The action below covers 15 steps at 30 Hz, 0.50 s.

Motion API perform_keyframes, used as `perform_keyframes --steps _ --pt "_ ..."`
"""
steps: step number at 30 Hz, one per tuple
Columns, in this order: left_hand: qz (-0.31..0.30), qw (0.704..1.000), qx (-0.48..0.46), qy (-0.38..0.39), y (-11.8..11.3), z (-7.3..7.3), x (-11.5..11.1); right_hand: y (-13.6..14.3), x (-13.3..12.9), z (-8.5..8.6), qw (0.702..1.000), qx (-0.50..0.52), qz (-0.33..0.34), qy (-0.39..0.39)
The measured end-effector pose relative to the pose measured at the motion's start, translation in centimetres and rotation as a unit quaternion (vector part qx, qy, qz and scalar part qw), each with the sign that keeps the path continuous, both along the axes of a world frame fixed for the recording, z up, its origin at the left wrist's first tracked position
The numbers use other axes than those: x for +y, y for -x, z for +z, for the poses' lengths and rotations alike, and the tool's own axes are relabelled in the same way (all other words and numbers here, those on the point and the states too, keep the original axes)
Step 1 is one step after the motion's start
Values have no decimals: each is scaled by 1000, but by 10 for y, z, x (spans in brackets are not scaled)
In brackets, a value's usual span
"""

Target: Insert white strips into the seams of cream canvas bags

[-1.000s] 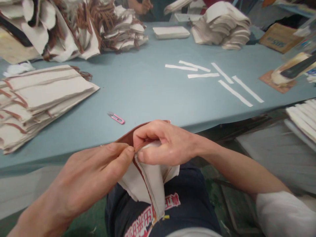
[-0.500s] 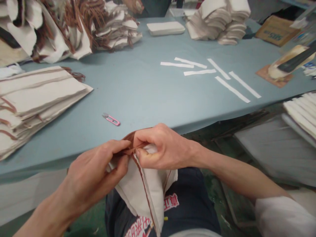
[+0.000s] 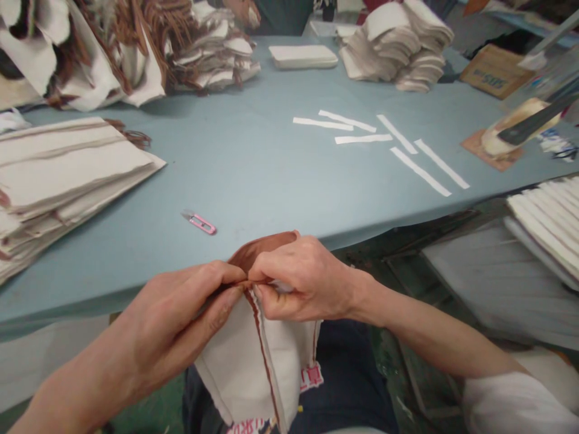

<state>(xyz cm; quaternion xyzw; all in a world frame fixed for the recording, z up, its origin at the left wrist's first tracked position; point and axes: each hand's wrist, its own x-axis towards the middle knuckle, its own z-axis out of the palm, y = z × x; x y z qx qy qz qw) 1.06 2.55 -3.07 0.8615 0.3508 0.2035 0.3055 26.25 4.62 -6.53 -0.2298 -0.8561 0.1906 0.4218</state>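
A white fabric piece with brown edging (image 3: 280,355) hangs over my lap, a brown-edged seam running down its middle. At its top, my left hand (image 3: 194,313) pinches the brown edge between thumb and fingers. Just to the right, my right hand (image 3: 303,277) grips the same edge beside the seam, its fingers closed. The brown inner side (image 3: 266,247) of the piece's opening curves up behind both hands, near the table edge. Pink thread snips (image 3: 199,223) lie on the table beyond my left hand, touched by neither hand.
White strips (image 3: 364,139) lie scattered on the blue-covered table (image 3: 226,157). Fabric pieces are stacked at left (image 3: 67,163), with brown-trimmed bundles (image 3: 136,54) behind. White stacks (image 3: 398,45) and a cardboard box (image 3: 495,71) stand at the back. A long-handled tool (image 3: 520,129) rests at right. Another person's hand (image 3: 246,12) shows at the back.
My hands have drawn closer together on the brown edge. The top of the piece now stands more open, showing more brown inside, and its white body hangs more spread out.
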Motion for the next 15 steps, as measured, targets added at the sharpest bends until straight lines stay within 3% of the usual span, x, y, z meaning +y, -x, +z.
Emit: perform_keyframes --steps 3,6,9,12,15 --pt "31 999 -37 10 -8 0 -1 6 3 -9 998 57 16 23" --pt "96 978 -138 120 -19 -2 -2 15 5 -20 974 143 93 146" --pt "134 920 -250 269 -26 -11 -7 20 6 -27 933 183 165 262" --pt "120 854 -344 373 -26 -26 -12 17 6 -27 905 178 199 331" --pt "106 831 -369 403 -20 -35 -13 10 6 -22 906 155 186 348"
